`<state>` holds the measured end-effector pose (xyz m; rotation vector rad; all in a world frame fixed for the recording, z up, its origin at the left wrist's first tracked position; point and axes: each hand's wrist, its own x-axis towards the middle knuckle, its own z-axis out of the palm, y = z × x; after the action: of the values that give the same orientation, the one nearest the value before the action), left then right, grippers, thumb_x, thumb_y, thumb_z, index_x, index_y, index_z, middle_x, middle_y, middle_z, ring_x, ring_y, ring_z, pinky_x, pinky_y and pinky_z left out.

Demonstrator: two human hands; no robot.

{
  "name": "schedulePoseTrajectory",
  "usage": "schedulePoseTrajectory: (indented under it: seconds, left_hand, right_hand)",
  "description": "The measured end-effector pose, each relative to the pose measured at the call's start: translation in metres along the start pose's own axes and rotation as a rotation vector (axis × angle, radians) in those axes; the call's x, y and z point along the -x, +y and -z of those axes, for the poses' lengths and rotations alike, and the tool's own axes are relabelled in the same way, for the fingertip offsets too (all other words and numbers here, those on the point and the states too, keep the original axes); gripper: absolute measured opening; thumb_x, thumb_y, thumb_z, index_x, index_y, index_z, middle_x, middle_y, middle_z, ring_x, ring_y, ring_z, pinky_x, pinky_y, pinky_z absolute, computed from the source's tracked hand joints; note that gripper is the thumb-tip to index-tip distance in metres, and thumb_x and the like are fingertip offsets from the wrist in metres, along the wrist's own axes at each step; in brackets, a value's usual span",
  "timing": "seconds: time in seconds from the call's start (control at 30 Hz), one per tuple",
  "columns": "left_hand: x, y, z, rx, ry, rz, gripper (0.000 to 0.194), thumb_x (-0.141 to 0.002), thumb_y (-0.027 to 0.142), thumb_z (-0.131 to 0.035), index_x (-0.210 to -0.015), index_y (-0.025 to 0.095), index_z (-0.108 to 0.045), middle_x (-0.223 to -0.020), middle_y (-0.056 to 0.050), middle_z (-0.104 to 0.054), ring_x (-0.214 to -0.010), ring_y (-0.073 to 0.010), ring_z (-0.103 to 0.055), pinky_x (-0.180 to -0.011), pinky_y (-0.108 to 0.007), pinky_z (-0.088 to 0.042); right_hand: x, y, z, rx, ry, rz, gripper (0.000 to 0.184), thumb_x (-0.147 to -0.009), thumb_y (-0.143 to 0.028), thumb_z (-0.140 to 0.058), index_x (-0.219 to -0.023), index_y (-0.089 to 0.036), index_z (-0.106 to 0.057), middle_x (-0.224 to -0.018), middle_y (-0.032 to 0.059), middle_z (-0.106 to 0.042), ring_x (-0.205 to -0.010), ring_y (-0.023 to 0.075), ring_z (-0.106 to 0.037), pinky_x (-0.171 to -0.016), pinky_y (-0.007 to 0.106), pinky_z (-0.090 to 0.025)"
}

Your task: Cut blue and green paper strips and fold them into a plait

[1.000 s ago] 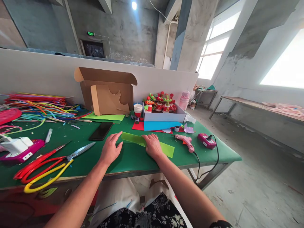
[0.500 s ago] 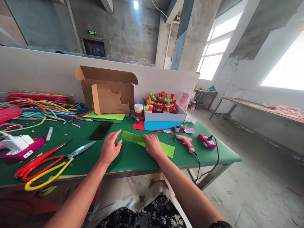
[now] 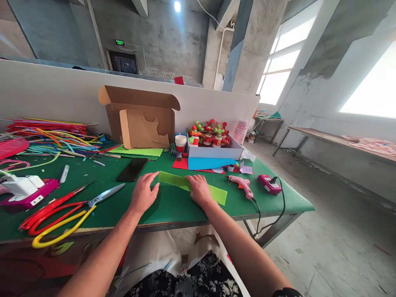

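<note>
A light green paper strip [image 3: 218, 194] lies at a slant on the green table. My right hand [image 3: 200, 189] rests on top of the strip's middle, fingers laid over it and hiding that part. At the strip's left end, my left hand [image 3: 144, 191] is open, thumb apart from the fingers, fingertips close to the end. Whether they touch it I cannot tell. A black phone [image 3: 132, 169] lies just beyond my left hand. To the right of the strip is a pink glue gun [image 3: 242, 185] with a black cord.
Scissors [image 3: 93, 202] with red and yellow handles lie at the left, near several pipe cleaners [image 3: 52, 134]. A white box [image 3: 215, 153] of red and green figures stands behind blue paper [image 3: 210, 163]. Cardboard [image 3: 145, 128] leans on the partition. A purple socket block [image 3: 269, 184] sits right.
A red piece now shows above the top edge of the white partition. The strip's left end has shifted very slightly left; both hands are almost where they were.
</note>
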<state>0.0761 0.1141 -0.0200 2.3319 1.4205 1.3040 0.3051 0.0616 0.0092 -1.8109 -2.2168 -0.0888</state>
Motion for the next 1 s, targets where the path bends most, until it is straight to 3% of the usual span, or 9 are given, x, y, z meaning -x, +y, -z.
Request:
schedulePoseTrajectory:
  seconds: [0.2, 0.67, 0.83, 0.93, 1.0]
  left_hand:
    - [0.000, -0.002, -0.001, -0.006, 0.034, -0.041, 0.039, -0.087, 0.029, -0.045, -0.119, 0.019, -0.065, -0.112, -0.011, -0.070, -0.103, -0.0266, -0.064, -0.091, -0.043, -0.055]
    - [0.001, 0.004, 0.000, 0.009, 0.067, -0.213, 0.025, -0.092, 0.031, -0.051, -0.102, 0.022, -0.073, -0.095, -0.007, -0.075, -0.089, -0.0220, -0.065, -0.084, -0.036, -0.054]
    - [0.000, 0.008, 0.001, 0.033, 0.039, -0.280, 0.027, -0.094, 0.025, -0.048, -0.086, 0.022, -0.074, -0.084, -0.004, -0.076, -0.079, -0.0192, -0.064, -0.073, -0.031, -0.054]
    - [0.001, 0.015, 0.006, 0.063, 0.017, -0.335, 0.027, -0.095, 0.023, -0.047, -0.088, 0.023, -0.073, -0.089, -0.004, -0.078, -0.083, -0.0181, -0.066, -0.077, -0.031, -0.055]
    - [0.006, 0.019, 0.015, 0.088, -0.004, -0.375, 0.028, -0.095, 0.020, -0.046, -0.088, 0.023, -0.073, -0.093, -0.003, -0.078, -0.087, -0.0176, -0.066, -0.080, -0.031, -0.055]
  right_hand:
    - [-0.001, 0.000, -0.001, -0.002, -0.009, -0.010, 0.065, -0.073, 0.003, -0.048, -0.135, -0.017, -0.055, -0.109, 0.0116, -0.067, -0.105, 0.0261, -0.056, -0.097, 0.037, -0.038]
    - [0.000, 0.002, -0.002, -0.032, -0.013, 0.020, 0.063, -0.076, 0.001, -0.049, -0.136, -0.019, -0.056, -0.110, 0.0112, -0.068, -0.106, 0.0262, -0.057, -0.100, 0.041, -0.041]
    - [0.002, -0.006, -0.002, -0.108, 0.244, 0.211, 0.063, -0.084, -0.012, -0.059, -0.146, -0.020, -0.047, -0.140, 0.0121, -0.057, -0.132, 0.0280, -0.044, -0.120, 0.050, -0.020]
    - [0.006, -0.018, -0.002, -0.108, 0.216, 0.378, 0.054, -0.091, -0.018, -0.060, -0.144, -0.025, -0.049, -0.125, 0.0082, -0.067, -0.124, 0.0239, -0.053, -0.121, 0.049, -0.021]
    - [0.011, -0.025, 0.002, -0.096, 0.157, 0.379, 0.047, -0.094, -0.019, -0.058, -0.140, -0.025, -0.053, -0.103, 0.0057, -0.073, -0.107, 0.0215, -0.062, -0.117, 0.047, -0.028]
